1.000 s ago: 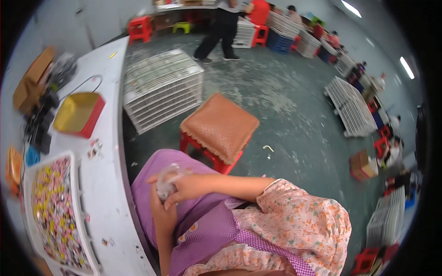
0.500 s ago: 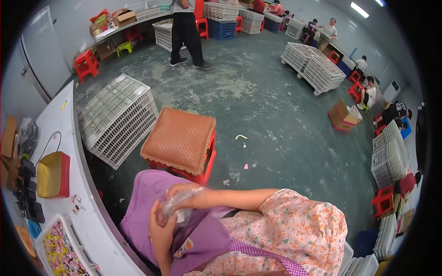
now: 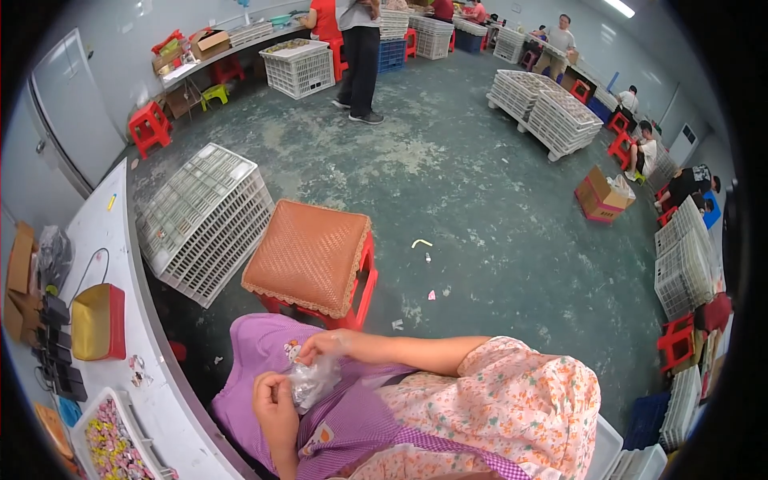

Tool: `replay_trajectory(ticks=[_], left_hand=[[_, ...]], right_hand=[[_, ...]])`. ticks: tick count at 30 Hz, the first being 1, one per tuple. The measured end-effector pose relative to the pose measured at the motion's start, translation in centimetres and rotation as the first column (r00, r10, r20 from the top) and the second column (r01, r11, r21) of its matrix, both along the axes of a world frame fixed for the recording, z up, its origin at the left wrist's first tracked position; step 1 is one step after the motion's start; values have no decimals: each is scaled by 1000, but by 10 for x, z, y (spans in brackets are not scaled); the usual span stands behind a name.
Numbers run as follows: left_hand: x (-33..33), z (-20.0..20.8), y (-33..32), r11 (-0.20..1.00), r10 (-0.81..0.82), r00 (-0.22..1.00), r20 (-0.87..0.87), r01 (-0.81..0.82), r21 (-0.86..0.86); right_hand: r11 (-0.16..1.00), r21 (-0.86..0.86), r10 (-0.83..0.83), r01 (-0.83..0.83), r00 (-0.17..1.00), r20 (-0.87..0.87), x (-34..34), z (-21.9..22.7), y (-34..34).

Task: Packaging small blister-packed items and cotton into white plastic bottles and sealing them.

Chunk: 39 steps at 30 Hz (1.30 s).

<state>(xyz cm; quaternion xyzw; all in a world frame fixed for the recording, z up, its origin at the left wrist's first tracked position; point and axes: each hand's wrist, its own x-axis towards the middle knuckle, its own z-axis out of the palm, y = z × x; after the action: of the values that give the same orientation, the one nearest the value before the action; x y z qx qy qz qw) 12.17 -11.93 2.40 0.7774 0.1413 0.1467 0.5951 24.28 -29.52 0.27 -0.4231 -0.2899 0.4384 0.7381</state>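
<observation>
A wide grey concrete floor (image 3: 496,208) fills the room, with broad bare stretches between stacks of white crates (image 3: 204,220) and people working at the far edges. A white table (image 3: 120,264) curves along the left. A cushioned red stool (image 3: 312,260) stands just ahead of the lap. Both hands, left hand (image 3: 276,400) and right hand (image 3: 324,348), pinch a crumpled clear plastic bag (image 3: 312,378) over the purple apron (image 3: 256,360).

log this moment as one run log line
left hand: pinching clear plastic bag | right hand: gripping bag top | place: over purple apron lap | nearby: red stool
</observation>
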Motion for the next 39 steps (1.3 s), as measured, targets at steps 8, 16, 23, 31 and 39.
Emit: replay_trajectory(ticks=[8, 16, 23, 31, 39], left_hand=[[-3, -3, 2, 982, 75, 990, 117, -94, 163], [-1, 9, -2, 962, 89, 992, 91, -109, 250], [8, 9, -14, 931, -79, 991, 111, 33, 364], [7, 1, -11, 972, -54, 997, 59, 39, 232], [2, -18, -6, 977, -42, 993, -113, 17, -212]], right_hand=[[961, -73, 274, -265, 902, 332, 29, 24, -22], [972, -135, -156, 191, 960, 233, 41, 22, -37], [950, 78, -245, 301, 570, 784, 15, 17, 3], [976, -59, -70, 210, 557, 828, -3, 17, 13], [978, -61, -102, 200, 712, 694, -9, -13, 23]])
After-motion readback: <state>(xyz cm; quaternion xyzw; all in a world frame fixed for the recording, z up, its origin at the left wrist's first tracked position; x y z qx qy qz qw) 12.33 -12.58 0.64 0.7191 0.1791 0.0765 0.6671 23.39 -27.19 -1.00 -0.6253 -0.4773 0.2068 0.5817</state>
